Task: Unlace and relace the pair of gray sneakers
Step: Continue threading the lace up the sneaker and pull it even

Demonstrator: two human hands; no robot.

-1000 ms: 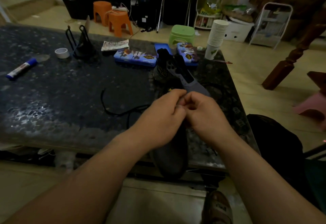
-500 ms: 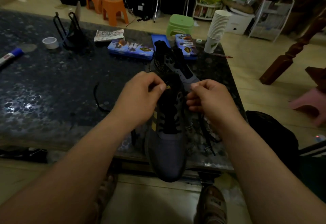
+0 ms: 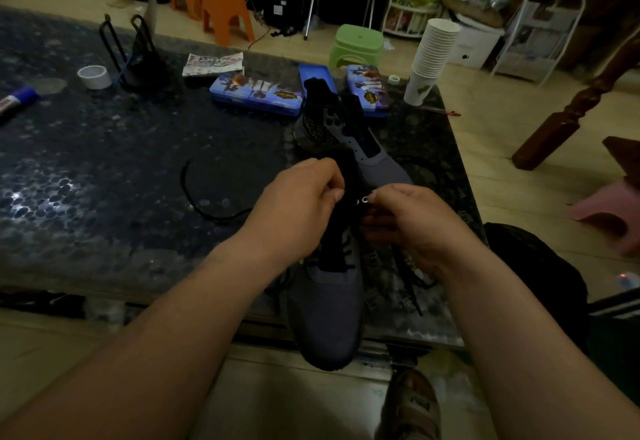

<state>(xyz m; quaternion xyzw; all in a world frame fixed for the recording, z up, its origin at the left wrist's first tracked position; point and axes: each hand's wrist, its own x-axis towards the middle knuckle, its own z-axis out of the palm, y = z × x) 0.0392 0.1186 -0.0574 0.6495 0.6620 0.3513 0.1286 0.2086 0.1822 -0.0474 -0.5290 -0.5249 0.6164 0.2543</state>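
A gray sneaker (image 3: 327, 308) lies with its toe hanging over the near table edge, toward me. My left hand (image 3: 298, 207) pinches the left side of its black tongue and lace area. My right hand (image 3: 412, 221) pinches the right eyelet flap, where small metal eyelets show by the fingertips. What each fingertip holds is partly hidden. A second gray sneaker (image 3: 349, 135) lies just behind, unlaced. One loose black lace (image 3: 197, 197) curls on the table to the left; another black lace (image 3: 408, 280) trails right of the near shoe.
On the dark stone table (image 3: 104, 169) sit two blue tins (image 3: 258, 91), a stack of paper cups (image 3: 433, 55), a tape roll (image 3: 94, 76), a marker (image 3: 17, 98) and a black wire stand (image 3: 135, 55). Stools and shelving stand beyond. A sandalled foot (image 3: 412, 405) is below.
My hands, pressed together over the near shoe a second ago, have parted to its two sides. The view has shifted closer and lower.
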